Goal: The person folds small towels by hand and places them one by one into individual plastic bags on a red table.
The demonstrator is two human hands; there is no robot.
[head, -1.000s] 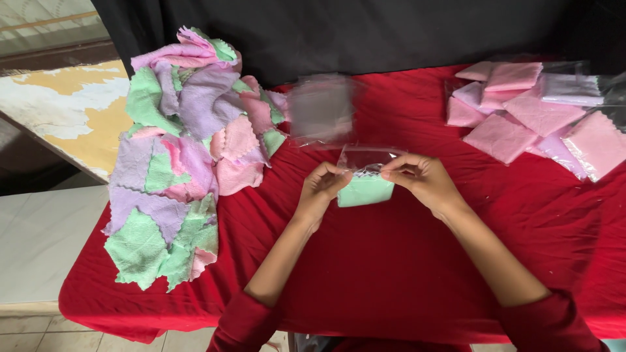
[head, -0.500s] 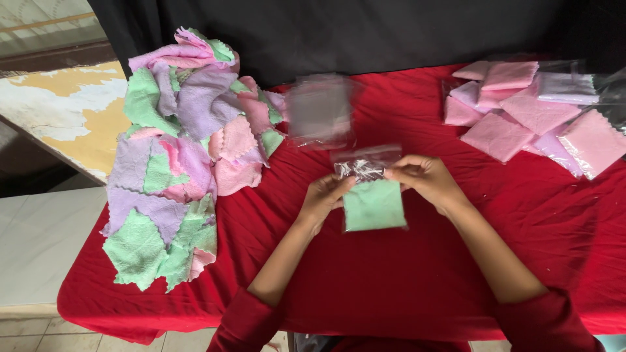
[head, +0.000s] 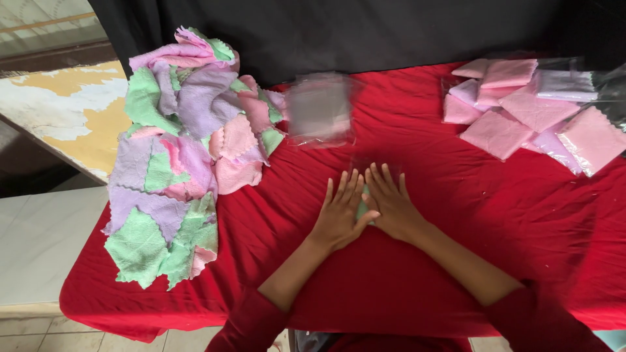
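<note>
- The green cloth in its clear bag (head: 362,207), which half a second ago was held up by its top edge with most of its green face showing, is now laid flat on the red worktop (head: 456,261) and almost wholly covered.
- The left hand (head: 340,212) and the right hand (head: 390,205) are pressed side by side on top of it, palms down, thumbs touching; only a thin sliver of green is seen between them.
- The fingers (head: 345,186) of both hands are spread out straight and flat, pointing toward 12 o'clock; nothing is clenched or pinched, the bagged cloth being merely held down under the palms.
- Judged from this change, the cloth has been slid fully into the bag, and the flattening or pressing out of air appears to be the step in hand.
- At 12 o'clock from the hands, near but apart, a stack of empty clear bags (head: 321,109) is lying, blurred.
- At 9 to 11 o'clock a loose heap of unfolded cloths (head: 182,150) in green, lilac and pink is spread over the worktop's left edge.
- At 2 o'clock, well apart, a group of bagged pink cloths (head: 521,107) is laid in overlapping order.
</note>
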